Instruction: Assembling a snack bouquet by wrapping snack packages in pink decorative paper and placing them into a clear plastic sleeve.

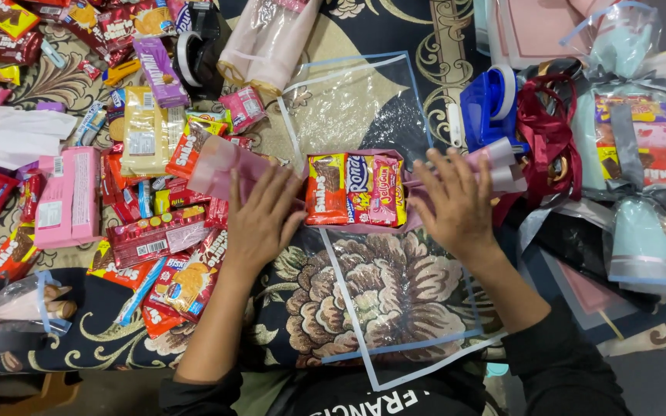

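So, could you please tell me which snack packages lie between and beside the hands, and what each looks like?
Red snack packet: leftmost of three on the pink sheet, upright rectangle, near the left hand.
Blue-and-yellow packet: middle, narrow.
Pink packet: rightmost, beside the right hand.
Pink box: far left, flat rectangle.

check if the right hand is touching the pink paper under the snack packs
Touching. The head view shows the right hand lying flat with its fingers on the pink paper beside the snack packs.
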